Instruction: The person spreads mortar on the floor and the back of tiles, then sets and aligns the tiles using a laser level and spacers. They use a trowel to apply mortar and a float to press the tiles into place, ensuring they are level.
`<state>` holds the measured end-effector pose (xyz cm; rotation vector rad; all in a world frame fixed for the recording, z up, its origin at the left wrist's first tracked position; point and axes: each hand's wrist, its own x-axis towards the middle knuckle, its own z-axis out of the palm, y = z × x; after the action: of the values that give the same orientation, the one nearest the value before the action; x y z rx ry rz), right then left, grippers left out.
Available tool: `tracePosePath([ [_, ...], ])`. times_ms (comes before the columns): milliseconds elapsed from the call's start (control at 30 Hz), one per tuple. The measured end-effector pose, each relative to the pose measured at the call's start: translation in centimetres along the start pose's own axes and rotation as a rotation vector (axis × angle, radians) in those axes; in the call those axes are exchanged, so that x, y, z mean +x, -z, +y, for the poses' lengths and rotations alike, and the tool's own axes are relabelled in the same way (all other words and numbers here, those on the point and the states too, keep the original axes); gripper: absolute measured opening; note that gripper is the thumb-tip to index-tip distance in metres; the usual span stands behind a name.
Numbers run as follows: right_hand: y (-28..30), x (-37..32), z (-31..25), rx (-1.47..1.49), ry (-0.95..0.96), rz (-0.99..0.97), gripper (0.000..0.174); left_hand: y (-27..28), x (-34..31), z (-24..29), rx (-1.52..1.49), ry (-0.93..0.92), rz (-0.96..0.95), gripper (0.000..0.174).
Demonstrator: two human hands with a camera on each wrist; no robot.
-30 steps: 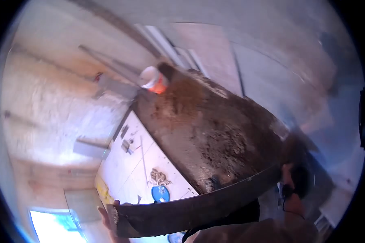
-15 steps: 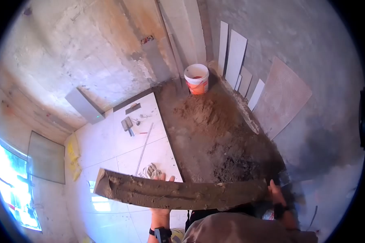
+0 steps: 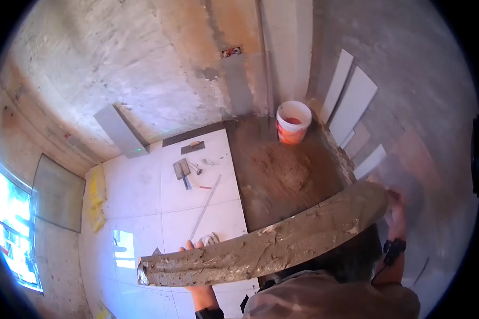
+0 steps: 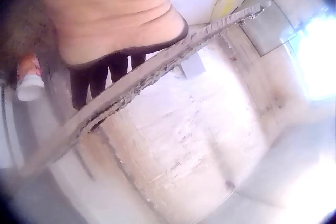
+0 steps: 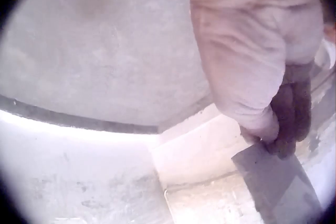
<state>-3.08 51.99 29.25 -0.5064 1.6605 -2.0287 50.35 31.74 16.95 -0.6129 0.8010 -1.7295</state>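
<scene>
The slab (image 3: 266, 247) spans the foreground. The left hand (image 3: 197, 252) lies under its left part, and the fingers (image 3: 189, 245) show past its far edge. The right hand (image 3: 396, 210) holds its right end. Behind the slab's left half, a trowel (image 3: 182, 171) and a rod (image 3: 205, 207) lie on the tiled floor (image 3: 138, 186). Behind its middle lies the mortar bed (image 3: 282, 175), with the bucket (image 3: 292, 122) farther back by the wall. Behind its right end, tiles (image 3: 351, 103) lean on the wall.
</scene>
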Motion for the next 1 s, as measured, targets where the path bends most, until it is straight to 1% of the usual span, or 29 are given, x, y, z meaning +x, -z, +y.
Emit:
tracePosePath([
  [33,-1.1,2.9,0.8,0.045,0.021,-0.084,0.02,-0.4,1.0,-0.1,-0.259,-0.059,0.013,0.07],
  [67,-3.3,5.6,1.8,0.006,0.113,-0.093,0.023,-0.9,2.7,0.1,-0.249,-0.088,-0.008,0.07],
  [133,-10.4,9.4,2.3,-0.072,0.274,-0.103,0.031,-1.9,6.0,0.6,-0.231,-0.148,-0.049,0.072],
  [167,-12.7,12.6,3.3,-0.096,0.311,-0.15,0.032,-1.5,7.3,0.7,-0.187,-0.204,-0.095,0.072],
  [200,-15.4,15.6,4.0,-0.127,0.34,-0.182,0.034,-2.2,9.2,0.4,0.139,-0.182,-0.125,0.072],
  [267,-20.7,21.1,4.8,-0.206,0.384,-0.251,0.038,-3.5,13.0,-0.1,0.835,-0.196,-0.205,0.073],
  [333,-25.6,26.2,4.4,-0.26,0.473,-0.349,0.041,-4.5,16.9,1.1,1.951,-0.253,-0.359,0.072],
  [367,-28.0,28.5,4.0,-0.27,0.524,-0.402,0.042,-4.9,18.7,1.1,1.861,-0.193,-0.449,0.066],
  [400,-29.5,30.3,4.0,-0.246,0.588,-0.454,0.042,-4.2,19.6,1.2,1.834,-0.269,-0.417,0.066],
  [533,-38.9,38.7,3.4,-0.217,0.814,-0.591,0.045,-4.2,26.9,2.9,1.732,-0.513,-0.224,0.067],
  [567,-41.0,39.8,2.9,-0.195,0.878,-0.607,0.037,-4.2,29.1,2.9,1.705,-0.562,-0.168,0.068],
  [600,-42.4,41.5,3.0,-0.213,0.924,-0.592,0.035,-4.0,31.7,3.1,1.823,-0.576,-0.226,0.067],
  [633,-42.5,42.2,3.1,-0.229,0.978,-0.576,0.032,-3.2,33.6,2.3,1.936,-0.589,-0.292,0.066],
  [667,-44.6,44.3,3.4,-0.248,1.025,-0.56,0.029,-3.4,37.9,1.8,2.051,-0.599,-0.353,0.066],
  [700,-45.1,45.9,4.1,-0.27,1.098,-0.543,0.02,-3.0,41.7,1.7,1.972,-0.537,-0.339,0.065],
  [733,-46.6,47.7,3.8,-0.254,1.113,-0.551,0.019,-2.3,45.0,1.3,1.886,-0.49,-0.313,0.064],
  [767,-47.4,48.6,3.6,-0.249,1.101,-0.562,0.019,-1.8,46.8,0.8,1.808,-0.437,-0.258,0.063],
  [800,-48.0,49.5,3.5,-0.246,1.085,-0.564,0.02,-0.4,49.2,1.4,1.953,-0.682,-0.082,0.061],
  [867,-49.6,51.9,3.4,-0.194,1.03,-0.57,0.021,-0.6,54.6,0.5,1.501,-0.589,0.155,0.058],
  [933,-51.1,54.7,3.3,-0.19,0.995,-0.548,0.02,0.3,59.6,0.8,1.514,-0.547,0.146,0.057],
  [967,-52.0,56.3,3.5,-0.24,1.001,-0.533,0.021,0.9,61.9,1.2,1.518,-0.533,0.141,0.057],
  [1000,-53.8,57.9,3.8,-0.225,0.984,-0.534,0.021,1.1,64.5,1.7,1.491,-0.505,0.177,0.055],
])
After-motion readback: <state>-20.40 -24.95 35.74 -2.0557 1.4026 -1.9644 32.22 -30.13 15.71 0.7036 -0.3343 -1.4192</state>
